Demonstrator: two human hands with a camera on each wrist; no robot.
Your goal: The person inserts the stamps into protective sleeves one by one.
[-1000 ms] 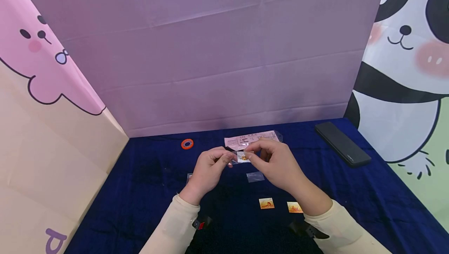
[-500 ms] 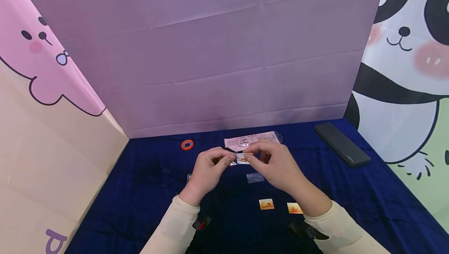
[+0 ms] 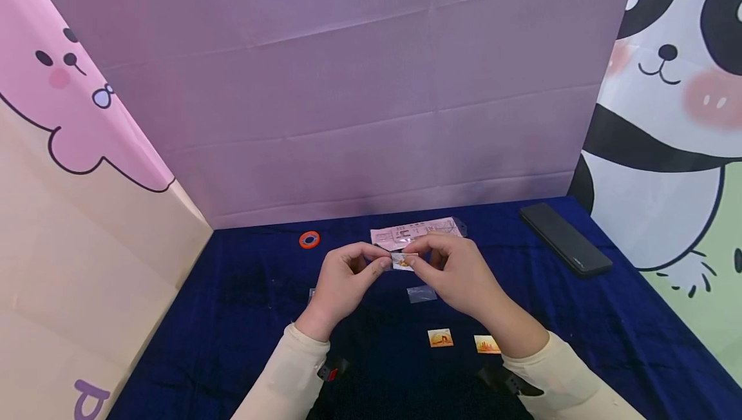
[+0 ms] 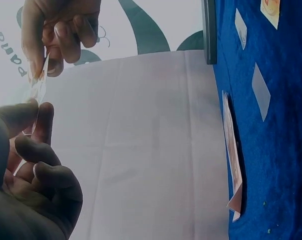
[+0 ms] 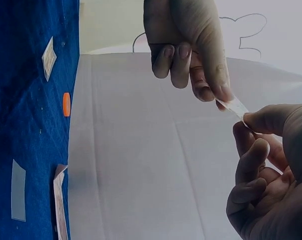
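Observation:
Above the table, both hands hold a small white picture card (image 3: 400,261) with clear plastic film at its left end. My left hand (image 3: 344,278) pinches the film between thumb and index finger. The card's right end is pinched by my right hand (image 3: 455,272), whose fingers cover part of it. In the right wrist view the piece (image 5: 235,107) looks thin and translucent, stretched between the two pairs of fingertips. Whether the card lies fully within the film, I cannot tell. Below the hands lie two orange-yellow picture cards (image 3: 440,338) and a clear plastic sleeve (image 3: 421,294).
A pink printed slip in clear plastic (image 3: 414,230) lies behind the hands. An orange ring-shaped roll (image 3: 309,239) is at the back left, a long black case (image 3: 565,239) at the right. Another small flat piece (image 5: 49,60) is partly hidden by the left wrist in the head view.
The left thumb and fingertips have shifted slightly on the film, and less film shows beside them. The right hand keeps its pinch, almost unmoved. The table items stay put.

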